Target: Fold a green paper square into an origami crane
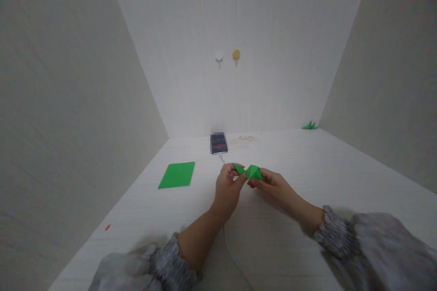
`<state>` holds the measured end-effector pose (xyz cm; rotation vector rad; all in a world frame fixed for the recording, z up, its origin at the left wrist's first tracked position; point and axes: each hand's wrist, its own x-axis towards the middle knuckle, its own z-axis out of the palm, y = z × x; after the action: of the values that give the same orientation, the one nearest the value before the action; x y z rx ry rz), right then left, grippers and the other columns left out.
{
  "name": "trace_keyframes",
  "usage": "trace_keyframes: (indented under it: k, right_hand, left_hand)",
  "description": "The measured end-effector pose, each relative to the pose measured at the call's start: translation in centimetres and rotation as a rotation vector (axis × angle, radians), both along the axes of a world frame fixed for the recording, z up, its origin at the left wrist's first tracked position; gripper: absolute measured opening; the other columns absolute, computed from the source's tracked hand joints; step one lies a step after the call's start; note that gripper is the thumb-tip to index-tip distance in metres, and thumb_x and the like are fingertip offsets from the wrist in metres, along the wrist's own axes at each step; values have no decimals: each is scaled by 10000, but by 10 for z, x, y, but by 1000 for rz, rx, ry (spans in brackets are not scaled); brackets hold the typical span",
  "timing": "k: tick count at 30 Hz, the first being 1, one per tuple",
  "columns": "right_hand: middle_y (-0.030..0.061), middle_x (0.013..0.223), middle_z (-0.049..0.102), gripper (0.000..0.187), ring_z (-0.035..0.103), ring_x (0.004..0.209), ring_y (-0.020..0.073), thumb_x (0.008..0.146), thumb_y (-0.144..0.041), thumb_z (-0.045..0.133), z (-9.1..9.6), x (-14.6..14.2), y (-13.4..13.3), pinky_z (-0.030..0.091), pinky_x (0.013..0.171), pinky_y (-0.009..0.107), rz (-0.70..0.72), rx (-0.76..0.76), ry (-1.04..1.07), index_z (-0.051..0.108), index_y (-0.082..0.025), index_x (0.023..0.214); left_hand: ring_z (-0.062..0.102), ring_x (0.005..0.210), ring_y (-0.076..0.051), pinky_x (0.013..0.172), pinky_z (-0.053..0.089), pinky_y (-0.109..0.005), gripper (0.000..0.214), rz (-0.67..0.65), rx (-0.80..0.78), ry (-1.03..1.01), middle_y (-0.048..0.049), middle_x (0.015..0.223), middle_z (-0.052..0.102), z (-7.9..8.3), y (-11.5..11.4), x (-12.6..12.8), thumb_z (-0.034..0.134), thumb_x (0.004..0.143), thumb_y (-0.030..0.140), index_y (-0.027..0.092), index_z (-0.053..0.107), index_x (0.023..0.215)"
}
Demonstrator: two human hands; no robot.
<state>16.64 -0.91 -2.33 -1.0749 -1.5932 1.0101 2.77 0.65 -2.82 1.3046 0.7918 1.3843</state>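
Between my two hands is a piece of folded green origami paper (254, 172), held a little above the white table. My left hand (231, 185) pinches its narrow, pointed part between thumb and fingers; a ring shows on one finger. The wider, faceted part sits in the fingertips of my right hand (269, 179), thumb below and fingers behind. Some fingertips are hidden by the paper. Left of my hands, flat green paper (176, 175) lies on the table.
A phone (218, 143) lies near the back wall, its white cable (232, 257) running toward me under my left arm. Folded green paper (310, 126) sits in the back right corner. A small red strip (107, 227) is at the left. Two hooks (236, 55) hang on the wall.
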Motion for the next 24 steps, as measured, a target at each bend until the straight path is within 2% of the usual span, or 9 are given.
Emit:
trace_keyframes:
  k: [5,15,24]
  right_hand:
    - [16,658,597,194,540,648,142,720,-339,546,1,3,-3,406,640,261,37,-36,27,592,-154,683]
    - [9,528,563,228,495,522,121,691,-323,564,4,2,-3,365,548,240,-48,-116,12,589,-142,555]
    - [13,515,573,213,474,491,109,668,-301,573,1,0,-2,347,530,235,-40,-193,68,612,-134,541]
  left_hand:
    - [549,744,-131,716,424,-281,215,-17,-5,6,-15,756,570,1,-1,0,610,672,205,166,489,845]
    - [542,674,-114,679,419,-270,273,-33,-40,-54,0,708,562,4,0,0,624,655,203,163,463,872]
    - [521,622,-81,652,446,-251,242,-6,-157,-186,24,690,520,8,-1,0,604,656,185,154,455,843]
